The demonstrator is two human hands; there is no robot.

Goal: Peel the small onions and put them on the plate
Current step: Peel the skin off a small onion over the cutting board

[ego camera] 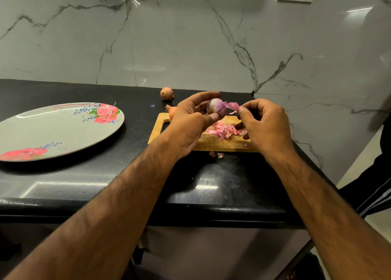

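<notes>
Just right of the frame's centre, the left hand (pixel 190 120) cups an onion (pixel 216 107). Its fingers curl over the top and the thumb presses against the near side, so the purple-white flesh faces the other hand. The right hand (pixel 265 124) pinches a strip of skin (pixel 232 106) between thumb and fingertips. The strip joins the onion at its right side and is drawn out a little, which looks like a pull away from the bulb. Both hands hover above the cutting board (pixel 211 144), probably so that whatever comes off drops onto the heap of peelings (pixel 224 130) lying there rather than onto the counter (pixel 105 174) (a few scraps (pixel 216 154) lie just off the board's near edge all the same). The onion looks mostly bare, so I judge this to be among the last pieces to come off before it can go to the plate. The plate (pixel 53 136) sits at the left of the frame, well apart from the board, and holds no onions yet. Two more wait in their brown skin: a second onion (pixel 167 93) above the left hand, near the wall, and a third onion (pixel 171 110) at the board's far left corner, partly hidden behind the left hand, both seemingly kept close for the next turn
</notes>
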